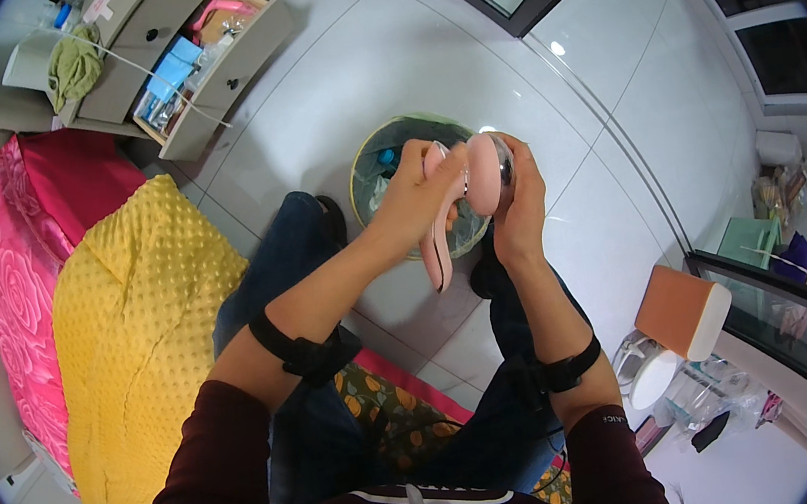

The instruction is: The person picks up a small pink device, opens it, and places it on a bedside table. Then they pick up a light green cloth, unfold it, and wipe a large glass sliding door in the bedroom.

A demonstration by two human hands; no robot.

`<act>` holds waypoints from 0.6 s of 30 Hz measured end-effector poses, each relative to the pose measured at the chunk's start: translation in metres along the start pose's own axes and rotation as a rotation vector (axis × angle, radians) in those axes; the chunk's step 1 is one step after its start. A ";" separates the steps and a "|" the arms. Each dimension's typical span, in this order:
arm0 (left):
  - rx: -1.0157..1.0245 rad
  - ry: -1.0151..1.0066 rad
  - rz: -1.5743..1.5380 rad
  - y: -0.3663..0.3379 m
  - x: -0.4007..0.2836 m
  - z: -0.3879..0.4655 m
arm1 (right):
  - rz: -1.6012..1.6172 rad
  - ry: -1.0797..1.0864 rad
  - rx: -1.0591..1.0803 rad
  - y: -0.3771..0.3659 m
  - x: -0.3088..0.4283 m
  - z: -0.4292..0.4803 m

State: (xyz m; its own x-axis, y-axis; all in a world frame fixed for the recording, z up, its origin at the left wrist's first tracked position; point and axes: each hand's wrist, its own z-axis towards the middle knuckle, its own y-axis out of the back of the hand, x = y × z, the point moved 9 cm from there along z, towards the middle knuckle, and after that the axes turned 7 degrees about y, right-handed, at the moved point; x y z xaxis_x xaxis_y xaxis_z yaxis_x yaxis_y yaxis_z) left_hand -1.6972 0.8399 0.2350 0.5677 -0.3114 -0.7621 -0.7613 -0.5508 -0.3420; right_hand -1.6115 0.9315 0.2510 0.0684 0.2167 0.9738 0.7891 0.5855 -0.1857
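A pink handheld appliance with a curved handle (437, 259) and a round head (483, 180) is held in front of me, above a lined waste bin (353, 183). My left hand (409, 202) wraps around the handle side, its thumb reaching toward the head. The fingers of my right hand (523, 211) cup the head's far side, where a clear or shiny part shows. Whether the head and handle are joined or apart I cannot tell. Inside the bin, a blue-capped item (387, 157) and pale crumpled waste show past my left hand.
At the upper left a grey dresser has an open drawer (232, 84) full of small items. A yellow dotted blanket (149, 336) drapes the bed on my left. At right, an orange-brown box (671, 310) stands near a white round object (652, 379). A sliding-door track (607, 121) crosses the tiles.
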 end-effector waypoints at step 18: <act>0.324 0.120 -0.544 -0.005 -0.002 -0.001 | 0.314 -0.125 0.031 0.001 -0.018 0.005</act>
State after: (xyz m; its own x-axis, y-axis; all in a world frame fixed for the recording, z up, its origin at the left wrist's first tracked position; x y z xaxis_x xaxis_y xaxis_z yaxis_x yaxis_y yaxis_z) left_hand -1.6938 0.8423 0.2392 0.9161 -0.1484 -0.3724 -0.4000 -0.3989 -0.8252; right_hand -1.6152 0.9325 0.2322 0.2280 0.4830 0.8454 0.7224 0.4982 -0.4795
